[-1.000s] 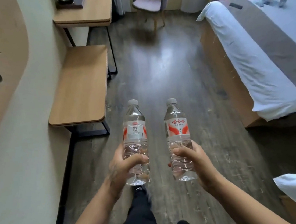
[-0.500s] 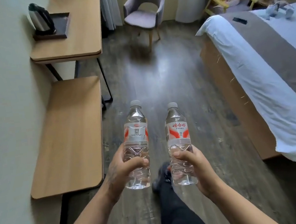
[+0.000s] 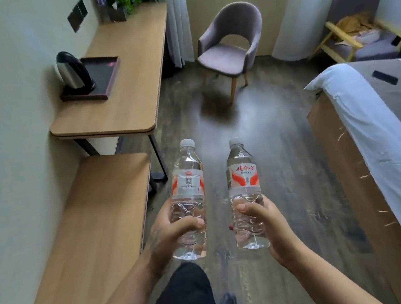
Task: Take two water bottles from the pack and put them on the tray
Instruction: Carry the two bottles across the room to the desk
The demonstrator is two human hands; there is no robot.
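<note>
I hold two clear water bottles with white caps and red-and-white labels, upright over the wooden floor. My left hand point(image 3: 172, 231) is shut around the lower half of the left bottle point(image 3: 188, 185). My right hand point(image 3: 263, 222) grips the lower half of the right bottle point(image 3: 244, 179). The dark tray point(image 3: 107, 75) lies on the upper wooden desk at the far left, well ahead of both bottles. A steel kettle point(image 3: 72, 71) stands on the tray's near left part. The pack is not in view.
A lower wooden bench point(image 3: 95, 224) runs along the left wall below the desk point(image 3: 124, 93). A grey armchair point(image 3: 230, 49) stands at the far end of the floor. The bed point(image 3: 378, 138) with its wooden frame fills the right side.
I have walked forward along the floor with both bottles held the same way. The desk, tray, kettle and chair have come closer and lower in view.
</note>
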